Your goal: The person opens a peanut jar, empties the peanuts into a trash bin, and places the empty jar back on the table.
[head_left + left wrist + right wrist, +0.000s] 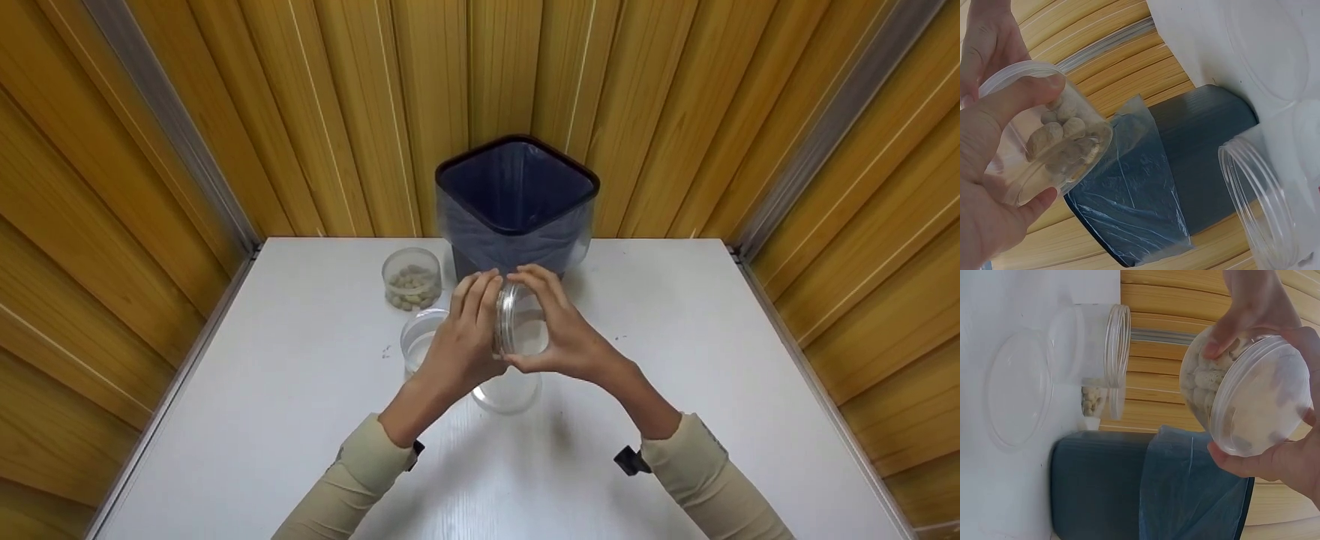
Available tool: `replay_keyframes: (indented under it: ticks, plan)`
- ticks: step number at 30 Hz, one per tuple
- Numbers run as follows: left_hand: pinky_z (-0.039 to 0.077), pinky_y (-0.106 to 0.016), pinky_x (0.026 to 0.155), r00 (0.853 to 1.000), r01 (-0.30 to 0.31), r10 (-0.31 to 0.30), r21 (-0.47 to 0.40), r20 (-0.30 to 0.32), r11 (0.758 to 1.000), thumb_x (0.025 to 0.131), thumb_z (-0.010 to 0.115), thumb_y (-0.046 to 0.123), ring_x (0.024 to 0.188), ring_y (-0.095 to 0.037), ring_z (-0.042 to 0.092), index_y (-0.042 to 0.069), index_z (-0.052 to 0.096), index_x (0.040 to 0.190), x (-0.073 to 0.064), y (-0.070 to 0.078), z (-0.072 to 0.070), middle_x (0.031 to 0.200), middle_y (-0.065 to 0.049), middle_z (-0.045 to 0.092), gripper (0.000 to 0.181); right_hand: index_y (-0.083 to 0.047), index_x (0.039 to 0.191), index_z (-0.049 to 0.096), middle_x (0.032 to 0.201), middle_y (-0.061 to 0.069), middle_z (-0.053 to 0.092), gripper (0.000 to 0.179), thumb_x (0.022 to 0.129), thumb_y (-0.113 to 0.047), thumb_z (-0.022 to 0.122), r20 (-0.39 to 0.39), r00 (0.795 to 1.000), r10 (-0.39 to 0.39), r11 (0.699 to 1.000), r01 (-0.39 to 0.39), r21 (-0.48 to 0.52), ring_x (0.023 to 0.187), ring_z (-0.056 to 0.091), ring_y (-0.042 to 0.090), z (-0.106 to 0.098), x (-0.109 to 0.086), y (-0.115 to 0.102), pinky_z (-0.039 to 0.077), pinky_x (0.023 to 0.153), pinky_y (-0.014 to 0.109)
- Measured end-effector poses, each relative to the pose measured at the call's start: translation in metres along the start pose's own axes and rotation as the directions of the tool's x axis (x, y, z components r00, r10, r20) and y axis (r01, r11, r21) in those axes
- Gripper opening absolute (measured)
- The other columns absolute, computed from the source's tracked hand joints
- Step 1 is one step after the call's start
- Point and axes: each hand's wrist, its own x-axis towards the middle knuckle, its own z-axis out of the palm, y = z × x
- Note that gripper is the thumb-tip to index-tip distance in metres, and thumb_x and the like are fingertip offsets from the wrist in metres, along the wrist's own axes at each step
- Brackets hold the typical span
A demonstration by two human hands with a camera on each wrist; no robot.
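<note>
Both hands hold a clear round jar [1064, 132] sideways between them, raised above the table. My left hand [469, 330] grips the jar's body, its thumb and fingers spread around the wall. Pale brown, rough lumps [1204, 382] that look like unshelled peanuts lie inside. My right hand [566, 337] grasps the rim of the translucent lid [1269, 394], thumb on one side and fingers on the other. In the right wrist view the lid sits against the jar's mouth. The head view hides much of the jar body behind the left hand.
A dark square bin [517, 225] with a plastic liner stands behind the hands. To its left is a clear jar [411, 281] partly filled with pale nuts. Nearer stands another clear jar [1092, 354]. A loose clear lid [510, 396] lies on the white table [262, 420].
</note>
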Motion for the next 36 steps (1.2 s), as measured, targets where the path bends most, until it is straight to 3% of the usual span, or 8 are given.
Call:
replay_keyframes:
  ticks: [6,14,23,27,31,36]
  plan:
    - [0.045,-0.037,0.110,1.000,0.012,-0.011,-0.039,0.016,0.999,0.050,0.100,0.025,0.136,-0.037,0.039,-0.003,0.033,0.148,-0.004,0.001,0.000,0.150,-0.021,0.042,0.122,-0.012,0.149,0.037,0.156,0.013,0.030,0.101,0.066,-0.025,0.094,0.029,0.997,-0.065,0.998,0.066,-0.011,0.147,0.030,0.026,0.000,-0.001,0.004,0.041,0.112,0.052]
    - [0.047,-0.038,0.108,0.998,0.043,-0.038,-0.106,0.047,0.993,0.048,0.100,0.021,0.137,-0.038,0.038,-0.004,0.034,0.148,-0.006,0.000,-0.001,0.151,-0.021,0.041,0.123,-0.014,0.149,0.038,0.158,0.016,0.027,0.103,0.063,-0.021,0.095,0.074,0.989,-0.130,0.990,0.134,-0.043,0.149,0.026,0.029,-0.003,-0.002,0.008,0.041,0.112,0.051]
    - [0.046,-0.041,0.109,0.993,0.110,-0.102,-0.170,0.059,0.979,0.054,0.100,0.043,0.139,-0.037,0.036,-0.004,0.032,0.150,-0.005,-0.001,-0.002,0.150,-0.021,0.042,0.126,-0.014,0.149,0.038,0.160,0.014,0.025,0.104,0.064,-0.024,0.096,0.071,0.985,-0.157,0.987,0.159,-0.026,0.148,0.028,0.029,-0.011,-0.002,0.013,0.042,0.111,0.051]
    - [0.045,-0.041,0.110,0.991,0.131,-0.122,-0.188,0.058,0.973,0.054,0.101,0.038,0.140,-0.037,0.035,-0.004,0.030,0.151,-0.006,-0.001,-0.002,0.151,-0.021,0.041,0.127,-0.012,0.150,0.036,0.161,0.014,0.025,0.104,0.066,-0.026,0.096,0.058,0.987,-0.151,0.988,0.151,-0.011,0.148,0.028,0.029,-0.013,-0.004,0.019,0.041,0.111,0.054]
    - [0.044,-0.042,0.111,0.984,0.171,-0.159,-0.208,0.073,0.963,0.052,0.102,0.036,0.142,-0.037,0.034,-0.003,0.026,0.152,-0.009,0.000,-0.002,0.153,-0.021,0.037,0.132,-0.012,0.153,0.033,0.162,0.014,0.024,0.105,0.069,-0.025,0.095,0.040,0.993,-0.115,0.993,0.114,0.032,0.148,0.028,0.031,-0.017,-0.010,0.027,0.047,0.104,0.056]
    - [0.042,-0.044,0.113,0.975,0.219,-0.203,-0.243,0.092,0.945,0.054,0.102,0.036,0.144,-0.037,0.031,-0.003,0.023,0.153,-0.012,0.000,-0.002,0.156,-0.021,0.033,0.133,-0.003,0.153,0.029,0.162,0.023,0.019,0.107,0.068,-0.008,0.094,-0.002,1.000,-0.006,0.991,0.006,0.137,0.146,0.031,0.038,-0.027,-0.017,0.030,0.048,0.100,0.064]
